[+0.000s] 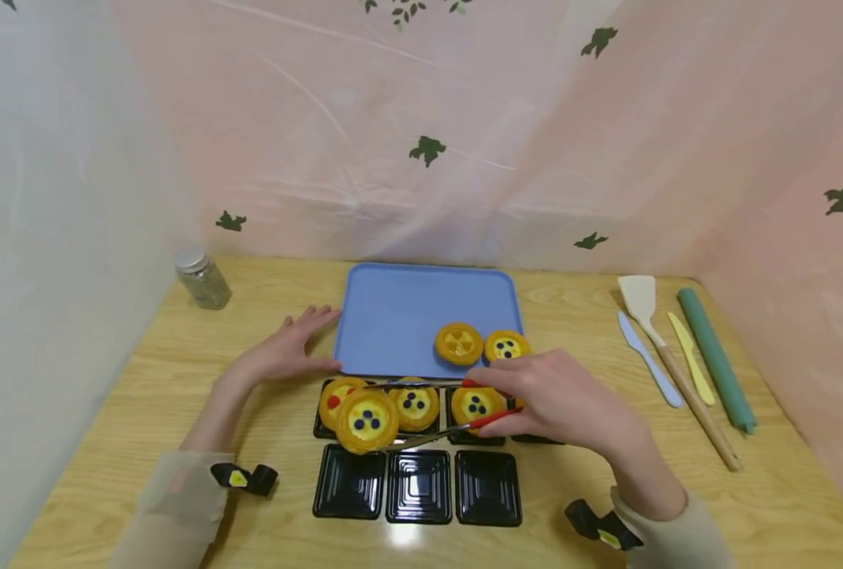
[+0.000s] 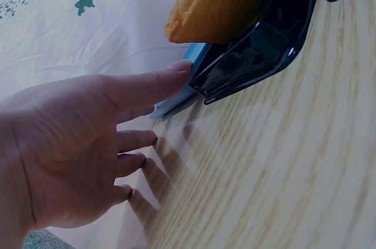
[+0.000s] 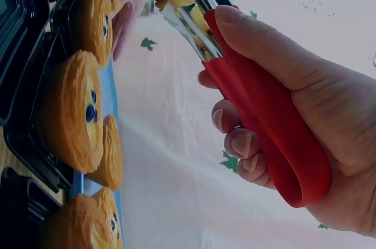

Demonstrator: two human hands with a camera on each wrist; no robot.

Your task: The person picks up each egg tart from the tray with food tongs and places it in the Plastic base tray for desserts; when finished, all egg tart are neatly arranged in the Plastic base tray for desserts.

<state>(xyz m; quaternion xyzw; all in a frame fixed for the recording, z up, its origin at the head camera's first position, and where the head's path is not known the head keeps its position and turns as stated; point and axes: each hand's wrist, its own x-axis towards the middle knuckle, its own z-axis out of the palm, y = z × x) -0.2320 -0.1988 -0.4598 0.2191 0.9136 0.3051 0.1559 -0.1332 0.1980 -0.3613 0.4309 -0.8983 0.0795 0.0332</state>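
My right hand [image 1: 563,399] grips red-handled metal tongs [image 3: 264,114], fingers and thumb wrapped round the handles. Between the tong tips is an egg tart with dark blue berries [image 1: 367,420], raised over the left end of a row of black square trays. Under and beside it sit a tart with red berries [image 1: 333,401] and blueberry tarts [image 1: 416,405], [image 1: 476,406] in those trays. My left hand [image 1: 286,348] has its fingers spread at the left edge of the blue tray [image 1: 393,316]; in the left wrist view the thumb touches near its corner.
On the blue tray's near right lie a tart with a segmented top [image 1: 459,344] and a blueberry tart [image 1: 506,345]. Black trays [image 1: 418,487] line the front. A spatula [image 1: 677,371], two plastic knives and a green rolling pin [image 1: 716,359] lie right; a jar [image 1: 204,280] stands left.
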